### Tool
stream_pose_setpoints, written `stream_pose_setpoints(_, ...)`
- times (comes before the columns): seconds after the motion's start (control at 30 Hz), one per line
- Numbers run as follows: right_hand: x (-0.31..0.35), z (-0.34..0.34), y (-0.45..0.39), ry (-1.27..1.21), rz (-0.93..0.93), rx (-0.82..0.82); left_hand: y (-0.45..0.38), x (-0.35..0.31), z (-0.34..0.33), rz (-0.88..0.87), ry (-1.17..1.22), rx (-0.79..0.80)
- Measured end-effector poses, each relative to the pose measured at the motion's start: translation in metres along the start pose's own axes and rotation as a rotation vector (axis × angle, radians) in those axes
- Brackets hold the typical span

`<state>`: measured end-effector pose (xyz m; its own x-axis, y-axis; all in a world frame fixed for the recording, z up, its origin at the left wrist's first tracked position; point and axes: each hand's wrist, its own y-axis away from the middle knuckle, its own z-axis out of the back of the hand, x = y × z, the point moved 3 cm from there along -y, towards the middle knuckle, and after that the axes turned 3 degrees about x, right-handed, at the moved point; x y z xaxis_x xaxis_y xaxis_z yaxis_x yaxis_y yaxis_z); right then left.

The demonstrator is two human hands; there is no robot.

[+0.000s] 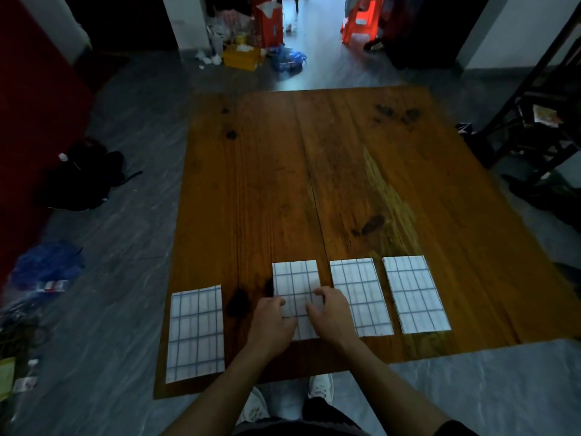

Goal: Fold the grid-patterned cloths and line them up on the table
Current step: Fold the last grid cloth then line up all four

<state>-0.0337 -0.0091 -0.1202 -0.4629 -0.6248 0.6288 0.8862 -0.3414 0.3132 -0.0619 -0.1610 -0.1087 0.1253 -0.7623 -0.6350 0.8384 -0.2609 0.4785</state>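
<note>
Several white cloths with a dark grid lie folded into narrow rectangles along the near edge of the wooden table (314, 168). The leftmost cloth (196, 332) sits lower and apart at the near left corner. A middle cloth (295, 278) lies under both my hands. My left hand (273, 319) rests on its left side with curled fingers. My right hand (330, 313) covers its right side, fingers bent onto the fabric. Two more cloths, one (361, 297) beside my right hand and one (415, 294) furthest right, lie flat and parallel.
The far part of the table is bare wood with dark stains. On the floor are a black bag (81, 174) at the left, blue plastic (47, 265), a yellow box (242, 56) and an orange stool (361, 20). A dark chair (534, 121) stands at the right.
</note>
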Motion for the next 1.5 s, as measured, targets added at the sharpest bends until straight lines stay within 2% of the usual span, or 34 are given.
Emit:
stream_pose_setpoints(0.3, 0.0, -0.001, 0.011, 0.008, 0.002, 0.005, -0.013, -0.002, 0.008, 0.0, 0.007, 0.011)
stream_pose_setpoints(0.8, 0.005, 0.001, 0.023, 0.01, 0.064, 0.004, -0.005, -0.002, 0.001, -0.101, -0.009, -0.002)
stream_pose_setpoints(1.03, 0.001, 0.003, 0.019, 0.005, 0.031, 0.03, -0.004, 0.0, -0.003, -0.137, -0.029, 0.009)
stream_pose_setpoints(1.33, -0.003, 0.012, 0.009, 0.018, 0.048, 0.039, -0.001, -0.002, -0.009, -0.133, 0.036, 0.026)
stream_pose_setpoints(1.5, -0.001, 0.01, 0.009, 0.027, 0.067, 0.006, 0.0, 0.001, -0.006, -0.129, 0.068, -0.018)
